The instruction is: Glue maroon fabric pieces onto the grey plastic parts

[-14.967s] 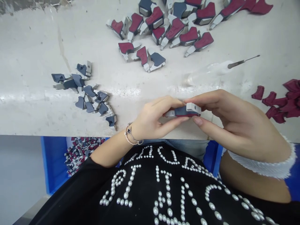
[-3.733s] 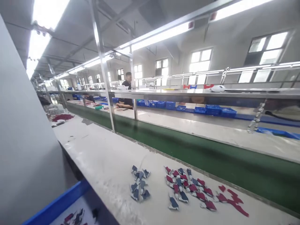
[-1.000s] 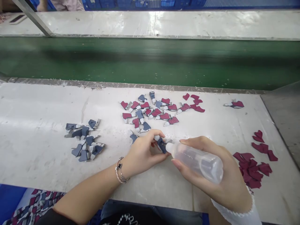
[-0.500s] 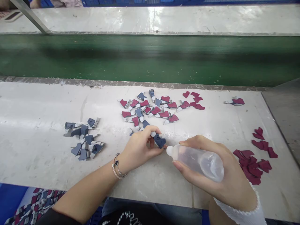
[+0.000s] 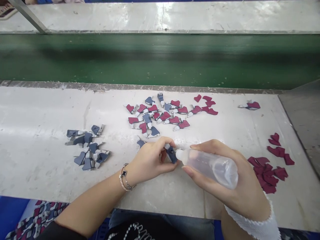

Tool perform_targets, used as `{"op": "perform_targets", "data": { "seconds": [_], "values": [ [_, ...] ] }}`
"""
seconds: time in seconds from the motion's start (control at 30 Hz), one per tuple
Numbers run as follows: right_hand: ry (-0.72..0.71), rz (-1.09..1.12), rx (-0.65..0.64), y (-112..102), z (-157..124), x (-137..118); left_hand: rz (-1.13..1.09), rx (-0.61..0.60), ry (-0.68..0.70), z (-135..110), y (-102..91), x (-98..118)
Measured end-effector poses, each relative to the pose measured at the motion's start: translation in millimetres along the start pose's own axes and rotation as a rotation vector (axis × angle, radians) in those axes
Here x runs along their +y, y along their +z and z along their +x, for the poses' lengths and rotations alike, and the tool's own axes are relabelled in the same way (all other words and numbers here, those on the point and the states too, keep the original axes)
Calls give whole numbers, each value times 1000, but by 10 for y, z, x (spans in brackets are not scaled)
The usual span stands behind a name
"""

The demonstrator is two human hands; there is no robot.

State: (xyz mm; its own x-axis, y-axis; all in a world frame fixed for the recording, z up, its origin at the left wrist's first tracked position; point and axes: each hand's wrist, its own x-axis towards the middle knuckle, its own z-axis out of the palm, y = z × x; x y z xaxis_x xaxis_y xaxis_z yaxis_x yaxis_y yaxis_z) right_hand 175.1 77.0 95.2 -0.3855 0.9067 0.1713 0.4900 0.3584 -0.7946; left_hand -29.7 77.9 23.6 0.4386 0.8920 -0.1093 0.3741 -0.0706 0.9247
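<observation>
Between thumb and fingers, my left hand (image 5: 152,160) pinches a small dark blue and grey plastic part (image 5: 171,154). My right hand (image 5: 232,173) is wrapped round a clear squeeze bottle (image 5: 210,166), tilted nearly level, its white nozzle at the blue part; whether it touches I cannot tell. Beyond my hands lies a cluster of grey parts, some with maroon faces (image 5: 165,116) and some with blue (image 5: 154,131). To the left is a pile of blue and grey parts (image 5: 88,146). Loose maroon pieces (image 5: 266,175) lie to the right of my right hand.
A green conveyor belt (image 5: 160,60) runs behind the white table (image 5: 37,133). One maroon-faced part (image 5: 253,105) lies apart at the right, near a metal panel (image 5: 305,113). More small maroon pieces (image 5: 209,103) lie behind. Many mixed parts (image 5: 37,218) fill the lower left corner.
The blue part in my left hand has turned and now stands more on edge. The bottle's nozzle has risen slightly to it. The whole view has shifted a little.
</observation>
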Motion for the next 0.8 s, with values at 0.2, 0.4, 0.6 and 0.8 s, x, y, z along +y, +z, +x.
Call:
{"op": "perform_targets", "data": {
  "seconds": [0.2, 0.4, 0.6, 0.8],
  "values": [
    [3, -12, -39, -12, -41, 32, 8, 45, -19, -6, -26, -36],
    [-11, -52, -55, -8, -65, 45, 62, 95, -14, 7, -79, -37],
    [16, -33, -57, -13, -56, 33, 126, 122, 26, 4, -87, -22],
    [59, -44, -39, -49, -41, 24, 165, 121, 47, 1, -74, -17]
  ]
}}
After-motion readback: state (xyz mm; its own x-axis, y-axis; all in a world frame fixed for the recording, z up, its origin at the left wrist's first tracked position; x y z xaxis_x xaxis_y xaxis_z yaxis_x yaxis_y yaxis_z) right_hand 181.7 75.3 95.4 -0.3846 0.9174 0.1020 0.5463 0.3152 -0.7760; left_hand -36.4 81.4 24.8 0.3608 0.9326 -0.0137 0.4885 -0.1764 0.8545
